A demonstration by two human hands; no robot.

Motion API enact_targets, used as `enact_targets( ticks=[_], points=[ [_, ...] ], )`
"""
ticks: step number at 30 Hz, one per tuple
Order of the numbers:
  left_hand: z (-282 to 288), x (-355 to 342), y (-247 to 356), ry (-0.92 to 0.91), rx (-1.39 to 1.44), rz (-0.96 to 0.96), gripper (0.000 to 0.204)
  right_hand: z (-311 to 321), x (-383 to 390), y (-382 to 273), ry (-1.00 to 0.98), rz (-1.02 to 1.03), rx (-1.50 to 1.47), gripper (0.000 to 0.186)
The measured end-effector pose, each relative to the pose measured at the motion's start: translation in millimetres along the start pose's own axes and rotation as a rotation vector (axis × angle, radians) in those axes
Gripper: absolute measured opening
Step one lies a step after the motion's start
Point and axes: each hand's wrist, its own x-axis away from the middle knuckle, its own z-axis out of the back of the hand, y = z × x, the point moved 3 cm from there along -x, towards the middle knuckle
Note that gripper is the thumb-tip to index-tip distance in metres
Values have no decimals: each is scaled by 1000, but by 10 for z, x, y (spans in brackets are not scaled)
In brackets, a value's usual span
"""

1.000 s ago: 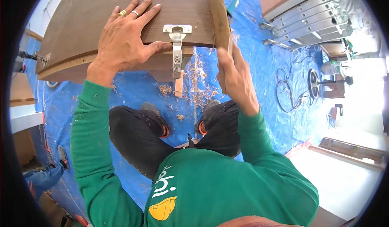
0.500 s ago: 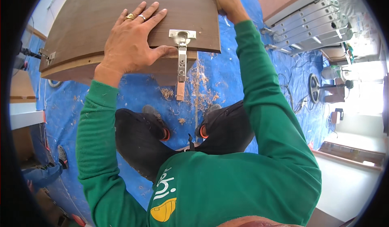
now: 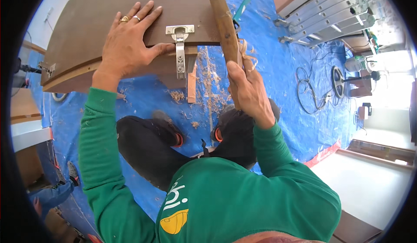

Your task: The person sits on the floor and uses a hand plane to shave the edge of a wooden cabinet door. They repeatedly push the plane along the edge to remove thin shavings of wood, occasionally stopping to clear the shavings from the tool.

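Note:
My left hand [image 3: 129, 47] lies open on a brown wood panel [image 3: 87, 21], fingers spread and thumb along its front edge. Just right of the thumb, a silver hinge [image 3: 180, 52] is fixed to the panel and sticks out over the edge; a second hinge [image 3: 50, 69] is at the far left. My right hand [image 3: 249, 91] grips a long wooden hand plane [image 3: 223, 21] against the panel's right edge, with pale shavings [image 3: 247, 54] curling beside it. Behind the plane a teal tool [image 3: 244, 2] is partly visible. A pale wood strip [image 3: 191, 87] shows below the panel.
A blue sheet [image 3: 295, 139] covers the floor, with scattered shavings [image 3: 177, 96]. At right are a folded aluminium ladder [image 3: 325, 17], a black cable [image 3: 306, 106] and a round black item [image 3: 338, 80]. Another person's leg [image 3: 54, 195] is at lower left, near boards and boxes [image 3: 24, 102].
My right hand went forward along the panel's right edge at half a second ago and has since come back toward me with the plane. My left hand stays on the panel, shifted slightly in view.

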Motion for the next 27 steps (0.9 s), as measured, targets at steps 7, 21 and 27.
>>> enact_targets(
  ticks=[7, 21, 27],
  points=[
    [56, -20, -38, -18, 6, -43, 98, -10, -2245, -29, 125, 776, 586, 36],
    [-9, -23, -57, -22, 11, -46, 99, 8, 351, 231, 94, 85, 85, 81],
    [-19, -95, -76, -47, -58, -73, 96, 193, 136, 266, 122, 137, 78, 78]
  ],
)
